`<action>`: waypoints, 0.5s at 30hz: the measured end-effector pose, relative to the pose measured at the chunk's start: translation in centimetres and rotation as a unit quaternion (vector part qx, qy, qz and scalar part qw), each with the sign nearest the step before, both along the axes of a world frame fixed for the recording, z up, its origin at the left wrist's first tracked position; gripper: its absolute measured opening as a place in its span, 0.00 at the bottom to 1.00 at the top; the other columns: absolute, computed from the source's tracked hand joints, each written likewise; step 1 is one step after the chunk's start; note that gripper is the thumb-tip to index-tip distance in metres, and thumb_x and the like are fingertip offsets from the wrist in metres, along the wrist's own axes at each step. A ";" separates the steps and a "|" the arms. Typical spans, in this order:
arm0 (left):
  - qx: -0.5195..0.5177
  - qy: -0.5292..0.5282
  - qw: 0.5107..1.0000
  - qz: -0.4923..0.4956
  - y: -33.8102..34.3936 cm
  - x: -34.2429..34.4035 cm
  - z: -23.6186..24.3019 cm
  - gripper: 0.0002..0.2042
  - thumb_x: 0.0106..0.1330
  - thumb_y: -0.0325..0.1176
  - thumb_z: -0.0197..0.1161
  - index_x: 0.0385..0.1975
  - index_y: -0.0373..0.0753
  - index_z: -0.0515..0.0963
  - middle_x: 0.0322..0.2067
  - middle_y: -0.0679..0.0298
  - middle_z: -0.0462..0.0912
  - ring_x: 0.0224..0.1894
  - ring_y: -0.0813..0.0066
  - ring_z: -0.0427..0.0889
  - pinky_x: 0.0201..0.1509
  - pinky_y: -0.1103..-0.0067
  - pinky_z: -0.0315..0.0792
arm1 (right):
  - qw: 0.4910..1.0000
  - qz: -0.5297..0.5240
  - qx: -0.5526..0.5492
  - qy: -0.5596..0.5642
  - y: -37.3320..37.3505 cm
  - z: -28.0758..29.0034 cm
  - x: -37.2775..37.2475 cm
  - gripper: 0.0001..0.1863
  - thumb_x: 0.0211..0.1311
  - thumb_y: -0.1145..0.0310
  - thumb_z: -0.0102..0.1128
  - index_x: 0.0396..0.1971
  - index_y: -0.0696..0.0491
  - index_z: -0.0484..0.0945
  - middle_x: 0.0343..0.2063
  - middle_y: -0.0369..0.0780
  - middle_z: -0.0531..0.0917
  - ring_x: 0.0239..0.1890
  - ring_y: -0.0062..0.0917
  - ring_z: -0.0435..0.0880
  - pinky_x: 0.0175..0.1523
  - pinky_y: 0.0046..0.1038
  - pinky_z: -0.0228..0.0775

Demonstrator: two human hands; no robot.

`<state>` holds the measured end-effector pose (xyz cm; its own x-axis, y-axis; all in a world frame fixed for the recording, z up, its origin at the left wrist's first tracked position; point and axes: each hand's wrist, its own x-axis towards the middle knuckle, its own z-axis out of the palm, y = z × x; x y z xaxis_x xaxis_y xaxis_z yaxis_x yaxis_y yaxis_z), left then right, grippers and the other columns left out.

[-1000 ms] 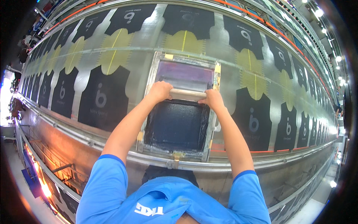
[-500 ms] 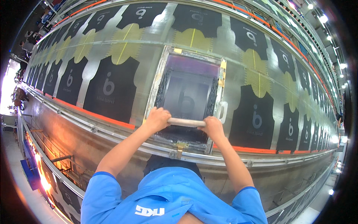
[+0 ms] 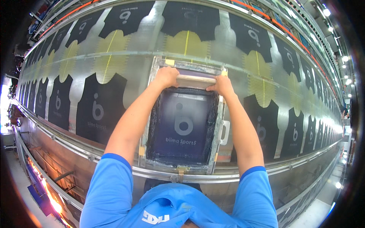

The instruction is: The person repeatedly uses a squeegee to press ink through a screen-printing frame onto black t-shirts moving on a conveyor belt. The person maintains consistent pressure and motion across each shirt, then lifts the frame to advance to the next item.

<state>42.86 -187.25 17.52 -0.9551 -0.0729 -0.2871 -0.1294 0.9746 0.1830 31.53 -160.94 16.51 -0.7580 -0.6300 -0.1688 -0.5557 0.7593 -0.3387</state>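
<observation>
Both of my hands grip a long squeegee [image 3: 195, 81] with a pale handle, lying crosswise near the far end of a framed printing screen [image 3: 149, 110]. My left hand [image 3: 166, 77] is closed around its left end and my right hand [image 3: 221, 84] around its right end. The blade's lower edge is partly hidden by the handle. On the near side of the squeegee, the dark mesh [image 3: 184, 146] shows a pale round logo and lettering. A white loop handle [image 3: 225, 132] sticks out from the right side of the screen frame.
The screen lies on a long metal table with rows of dark shirt pieces [image 3: 95, 123] bearing pale logos. Yellow striped patches [image 3: 186, 45] lie between the rows. A metal rail [image 3: 243, 178] runs along the near edge. Another person [image 3: 345, 112] stands far right.
Both hands have pushed the squeegee from the near part of the screen to its far end, arms stretching out. The logo on the mesh now shows more clearly.
</observation>
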 end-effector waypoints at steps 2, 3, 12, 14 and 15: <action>0.007 -0.019 1.000 -0.002 0.4 1.2 -0.2 0.20 0.49 0.46 0.77 0.41 0.48 0.86 0.39 0.59 0.88 0.46 0.58 0.85 0.50 0.64 0.79 | 0.999 -0.019 0.005 -0.029 0.5 -0.3 1.2 0.27 0.38 0.54 0.81 0.32 0.60 0.84 0.34 0.52 0.85 0.41 0.48 0.84 0.50 0.42 0.76; 0.010 -0.029 1.000 -0.004 0.7 2.1 -0.4 0.19 0.49 0.46 0.77 0.41 0.48 0.86 0.39 0.59 0.88 0.46 0.58 0.85 0.50 0.64 0.79 | 1.000 -0.014 0.009 -0.023 1.0 -0.3 2.5 0.27 0.38 0.54 0.81 0.32 0.60 0.84 0.34 0.51 0.85 0.40 0.48 0.84 0.49 0.42 0.76; 0.021 0.021 0.999 -0.021 9.0 22.5 -1.2 0.10 0.52 0.40 0.73 0.35 0.51 0.87 0.32 0.67 0.87 0.39 0.63 0.86 0.43 0.65 0.75 | 0.997 0.010 -0.077 -0.013 9.6 -1.4 22.5 0.13 0.43 0.67 0.77 0.30 0.54 0.85 0.31 0.43 0.84 0.40 0.40 0.83 0.47 0.39 0.75; 0.044 0.079 0.996 -0.013 10.7 27.2 -2.0 0.10 0.52 0.36 0.73 0.35 0.52 0.87 0.33 0.68 0.87 0.39 0.65 0.86 0.42 0.67 0.74 | 0.993 0.013 -0.121 0.005 11.3 -1.8 26.7 0.12 0.42 0.71 0.76 0.30 0.52 0.84 0.31 0.41 0.83 0.40 0.38 0.82 0.47 0.38 0.75; 0.049 0.102 0.994 -0.011 11.3 29.1 -2.3 0.10 0.51 0.33 0.73 0.34 0.53 0.87 0.33 0.69 0.88 0.39 0.67 0.86 0.42 0.69 0.72 | 0.992 0.021 -0.128 0.008 11.9 -1.9 28.2 0.13 0.40 0.73 0.76 0.31 0.52 0.84 0.31 0.40 0.83 0.40 0.38 0.81 0.46 0.37 0.75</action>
